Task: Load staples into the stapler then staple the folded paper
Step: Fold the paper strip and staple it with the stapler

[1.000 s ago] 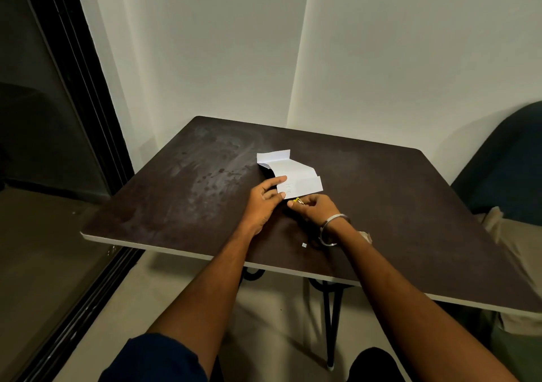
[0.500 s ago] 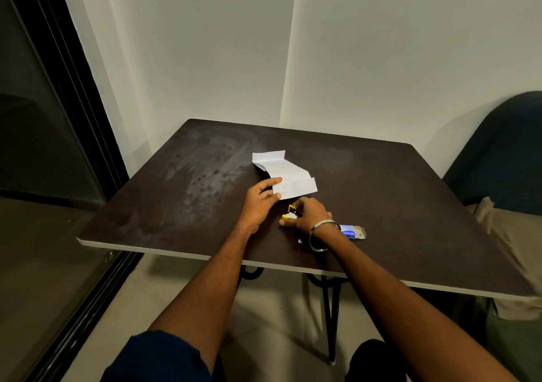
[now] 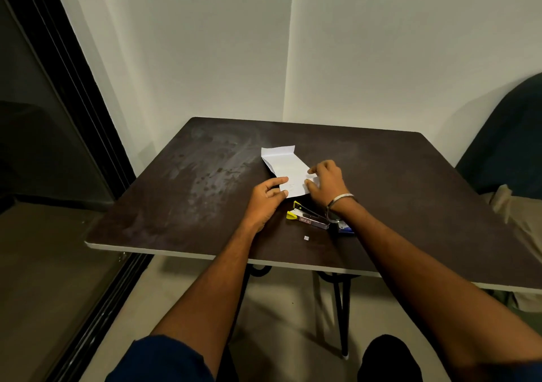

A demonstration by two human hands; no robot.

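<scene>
The folded white paper [image 3: 286, 166] lies mid-table with its far flap raised. My left hand [image 3: 267, 200] pinches its near left corner between forefinger and thumb. At the paper's near right edge, my right hand [image 3: 327, 183], with a metal bangle on the wrist, holds it with curled fingers and thumb. The yellow and black stapler [image 3: 308, 217] lies opened on the table just below the paper, between my wrists, with no hand on it. A blue staple box [image 3: 343, 228] sits beside it, partly hidden by my right wrist.
A tiny white scrap [image 3: 306, 237] lies near the front edge of the dark brown table [image 3: 181, 205]. White walls meet in a corner behind. A dark door frame [image 3: 73, 88] stands left, and a dark chair [image 3: 504, 147] with beige cloth right.
My right hand has let go of the stapler, which now lies on the table, and has moved up to the paper's right edge. My left hand stays on the paper.
</scene>
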